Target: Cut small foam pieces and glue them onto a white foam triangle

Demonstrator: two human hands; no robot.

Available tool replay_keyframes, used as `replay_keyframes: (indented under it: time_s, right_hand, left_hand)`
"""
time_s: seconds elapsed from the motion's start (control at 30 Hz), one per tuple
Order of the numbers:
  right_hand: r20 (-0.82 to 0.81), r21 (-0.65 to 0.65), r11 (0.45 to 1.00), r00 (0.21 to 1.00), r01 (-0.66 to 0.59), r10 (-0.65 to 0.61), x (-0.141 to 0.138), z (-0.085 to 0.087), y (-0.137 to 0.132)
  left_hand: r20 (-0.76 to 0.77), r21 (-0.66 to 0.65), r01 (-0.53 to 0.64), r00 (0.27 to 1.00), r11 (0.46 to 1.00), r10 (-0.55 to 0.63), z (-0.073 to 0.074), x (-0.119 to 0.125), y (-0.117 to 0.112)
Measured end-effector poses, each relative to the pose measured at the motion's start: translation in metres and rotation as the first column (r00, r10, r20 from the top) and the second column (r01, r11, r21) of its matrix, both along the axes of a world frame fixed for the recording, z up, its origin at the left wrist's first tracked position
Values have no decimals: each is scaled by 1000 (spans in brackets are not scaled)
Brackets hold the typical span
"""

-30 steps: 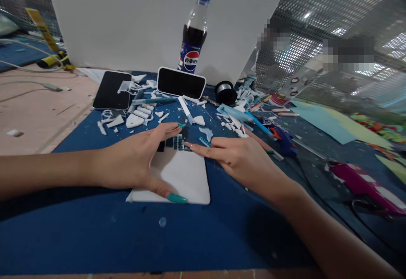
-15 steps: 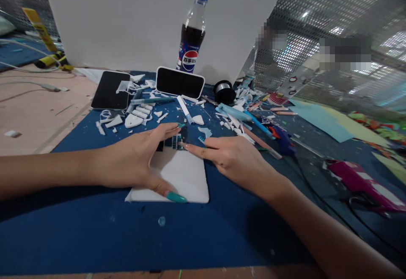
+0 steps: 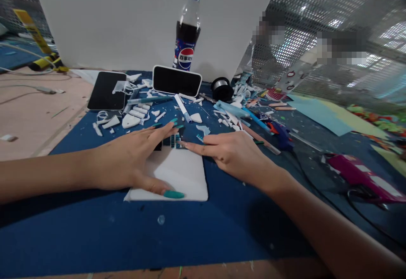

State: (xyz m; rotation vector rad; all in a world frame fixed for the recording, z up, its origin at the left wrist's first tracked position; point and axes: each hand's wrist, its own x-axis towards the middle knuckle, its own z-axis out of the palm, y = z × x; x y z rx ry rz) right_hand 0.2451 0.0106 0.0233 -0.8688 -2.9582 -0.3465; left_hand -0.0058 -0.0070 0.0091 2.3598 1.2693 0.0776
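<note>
My left hand (image 3: 127,158) lies over the left part of a flat white board (image 3: 180,175), thumb and fingers spread, with long teal nails showing. Its thumb rests on the board's near part, and its fingertips reach past the far edge. Small dark and teal striped pieces (image 3: 173,140) sit at that far edge. My right hand (image 3: 234,156) comes from the right with its index finger stretched out, the tip at these pieces. Its other fingers are curled, and I see nothing held. A small teal comb-like bit (image 3: 199,137) and a white scrap (image 3: 203,130) lie beside it.
A phone (image 3: 176,81) leans before a cola bottle (image 3: 187,33). White scraps (image 3: 130,121), a tablet-like black slab (image 3: 108,91) and a wire spool (image 3: 222,89) lie behind the board. Blue (image 3: 281,137) and magenta (image 3: 364,175) corded tools lie right on the blue mat (image 3: 190,236).
The left hand's fingers have spread farther apart, with more teal nails showing at the far edge. My right index finger stays at the small pieces. The whole view has shifted slightly.
</note>
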Motion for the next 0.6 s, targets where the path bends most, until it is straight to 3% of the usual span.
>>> replay_keyframes:
  time_s: [0.23,0.4,0.6]
  right_hand:
    - [17,-3,999,999,49,-49,13,4,5]
    - [-1,-95,995,1000,22,-22,22,10,10]
    - [-82,-41,997,994,70,-73,22,9,9]
  left_hand:
    - [2,38,-14,1000,999,14,-4,-1,0]
    - [-10,15,10,1000,1000,-9,-5,-2,2]
    - [131,9,58,990,998,-58,-5,-3,2]
